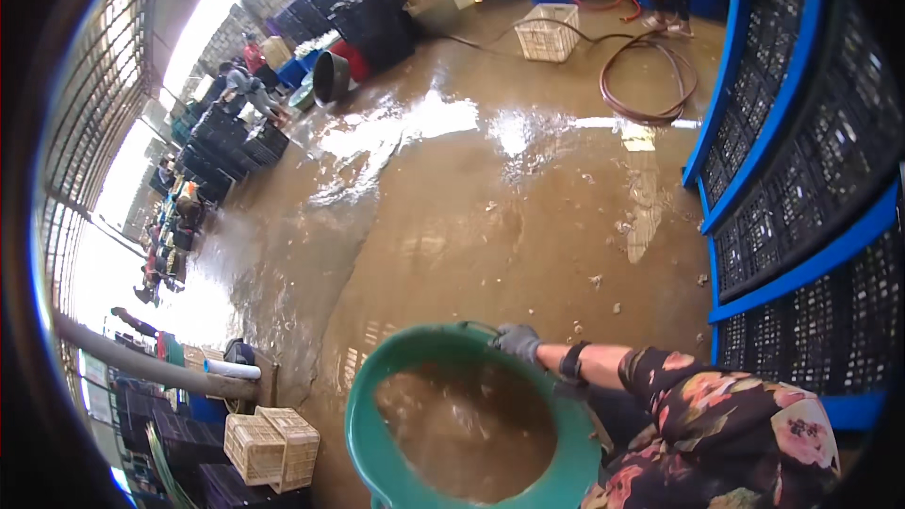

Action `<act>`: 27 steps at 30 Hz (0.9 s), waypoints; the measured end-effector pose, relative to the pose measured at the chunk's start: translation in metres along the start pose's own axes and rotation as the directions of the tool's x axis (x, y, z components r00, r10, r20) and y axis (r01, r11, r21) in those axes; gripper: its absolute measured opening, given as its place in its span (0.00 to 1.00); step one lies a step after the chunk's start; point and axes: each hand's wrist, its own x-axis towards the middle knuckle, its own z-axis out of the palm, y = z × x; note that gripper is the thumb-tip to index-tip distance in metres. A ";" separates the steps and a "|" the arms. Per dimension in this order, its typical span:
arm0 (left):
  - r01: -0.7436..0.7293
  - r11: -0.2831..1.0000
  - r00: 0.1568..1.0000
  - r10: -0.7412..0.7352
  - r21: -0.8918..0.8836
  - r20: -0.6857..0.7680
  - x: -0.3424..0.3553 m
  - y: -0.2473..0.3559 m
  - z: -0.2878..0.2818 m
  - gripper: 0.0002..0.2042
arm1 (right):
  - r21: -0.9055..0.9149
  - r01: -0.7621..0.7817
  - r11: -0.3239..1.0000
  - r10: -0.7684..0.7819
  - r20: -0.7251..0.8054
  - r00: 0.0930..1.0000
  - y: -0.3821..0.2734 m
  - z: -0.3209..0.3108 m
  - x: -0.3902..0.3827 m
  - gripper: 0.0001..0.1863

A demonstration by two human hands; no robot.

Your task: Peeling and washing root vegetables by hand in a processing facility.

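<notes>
Tub [363, 415], green and wide, filled the lower middle of the view, to the left of the person's floral sleeve [707, 382] and above or on the wet brown floor [443, 245]; whether its base touched was hidden. The right hand [517, 343], in a grey glove, was clamped on the far rim, toward the upper right, just beside a dark handle [479, 326], its forearm reaching in from the right. That made it the only hand seen near the rim; the left hand was out of view, so I cannot tell its state. The mouth faced up toward the camera around murky brown contents [462, 434]. Its oval looked longest from upper left to lower right, slanting toward the body.
</notes>
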 end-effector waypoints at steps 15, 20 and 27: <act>-0.035 0.999 0.956 0.044 -0.037 0.292 0.296 0.261 0.531 0.07 | -0.098 0.147 0.984 -0.175 -0.429 0.886 -0.152 -0.351 0.425 0.15; -0.075 0.997 0.897 0.070 -0.006 0.436 0.353 0.352 0.655 0.07 | 0.060 0.126 0.990 -0.072 -0.547 0.834 -0.140 -0.435 0.509 0.11; -0.229 0.973 0.781 0.174 0.015 0.600 0.367 0.483 0.811 0.08 | 0.360 0.083 0.929 0.242 -0.762 0.600 -0.126 -0.510 0.518 0.12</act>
